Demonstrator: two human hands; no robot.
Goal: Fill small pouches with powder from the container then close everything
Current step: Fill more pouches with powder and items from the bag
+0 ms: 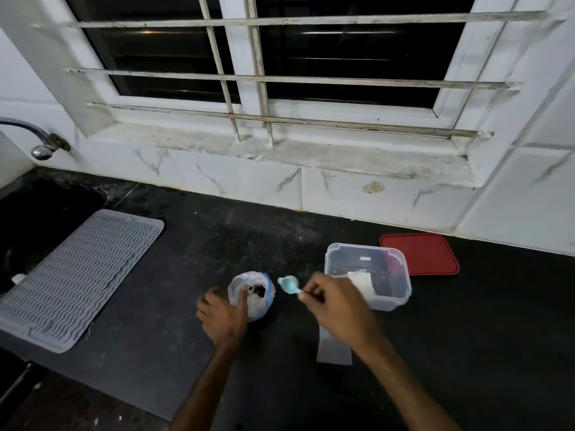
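Head view, from the left: a metal tap (42, 147) juts from the wall tiles above a dark sink (46, 219), and a grey ribbed drying mat (74, 278) lies on the black table (273, 234) beside it.

Near the middle front, the left hand (222, 317) holds a small clear pouch (253, 295) with a blue strip at its rim. The pouch stands on the table with its mouth open upward. The left hand's fingers (241, 301) are curled round the pouch's near side, one of them hooked over the rim.

Just right of the pouch mouth is the pale blue bowl of a small spoon (288, 284), blurred and raised off the table; whether it carries powder cannot be told. The right hand (339, 306) pinches the spoon's handle, its fingers (311, 292) closed on it.

Under the right wrist another pouch (334, 349) lies flat on the table.

Behind the right hand stands the clear plastic container (367, 272), open, with white powder (362, 283) at its near side. Its red lid (420, 255) lies flat on the table just beyond it to the right, close to the wall. Above all this runs a barred window (280, 57) with a stained sill (311, 150).
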